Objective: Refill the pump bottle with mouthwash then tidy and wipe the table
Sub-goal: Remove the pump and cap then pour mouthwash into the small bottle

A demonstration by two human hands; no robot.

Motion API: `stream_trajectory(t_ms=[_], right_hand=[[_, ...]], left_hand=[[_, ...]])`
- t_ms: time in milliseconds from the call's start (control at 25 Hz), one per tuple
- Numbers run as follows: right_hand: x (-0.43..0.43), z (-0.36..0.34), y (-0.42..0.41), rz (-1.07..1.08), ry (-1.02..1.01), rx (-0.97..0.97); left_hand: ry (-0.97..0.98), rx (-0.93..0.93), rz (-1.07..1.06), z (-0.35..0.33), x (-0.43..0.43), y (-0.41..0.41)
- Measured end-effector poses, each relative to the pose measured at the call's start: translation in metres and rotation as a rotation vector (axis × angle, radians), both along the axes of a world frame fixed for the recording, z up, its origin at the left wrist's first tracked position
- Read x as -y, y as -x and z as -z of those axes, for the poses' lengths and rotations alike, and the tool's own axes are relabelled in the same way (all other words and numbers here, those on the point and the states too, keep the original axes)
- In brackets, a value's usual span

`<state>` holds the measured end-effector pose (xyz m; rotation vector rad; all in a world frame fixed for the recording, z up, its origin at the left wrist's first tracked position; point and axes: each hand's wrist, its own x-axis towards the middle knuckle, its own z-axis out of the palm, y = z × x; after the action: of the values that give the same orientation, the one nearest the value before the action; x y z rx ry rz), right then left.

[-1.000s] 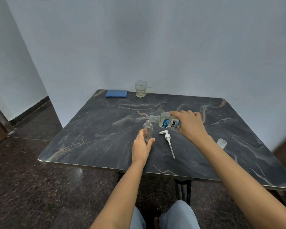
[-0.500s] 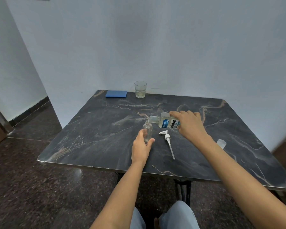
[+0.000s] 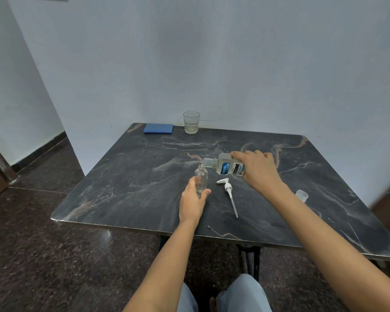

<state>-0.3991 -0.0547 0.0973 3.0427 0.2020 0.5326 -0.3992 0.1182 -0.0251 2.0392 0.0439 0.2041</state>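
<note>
Near table point(image 3: 122, 188) centre, pump bottle point(image 3: 201, 180) stood upright, left hand point(image 3: 193, 202) curled round its base. Right hand point(image 3: 257, 170) gripped mouthwash bottle point(image 3: 229, 167), long axis near horizontal, neck pointing left, mouth just above pump bottle's opening.

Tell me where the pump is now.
Head view: the pump lies flat on the table, just right of the clear bottle in the left hand, nearer than the mouthwash bottle.

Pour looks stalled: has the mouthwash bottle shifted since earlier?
No. The mouthwash bottle keeps its spot just beyond the pump lying on the table.
</note>
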Motion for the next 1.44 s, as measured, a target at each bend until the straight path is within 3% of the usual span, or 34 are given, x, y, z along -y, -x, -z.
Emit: stream_trajectory(t_ms=[1440], right_hand=[[-0.0025, -0.0033, -0.0011, 0.012, 0.035, 0.003]], left_hand=[[0.008, 0.024, 0.009, -0.0028, -0.0004, 0.0034]])
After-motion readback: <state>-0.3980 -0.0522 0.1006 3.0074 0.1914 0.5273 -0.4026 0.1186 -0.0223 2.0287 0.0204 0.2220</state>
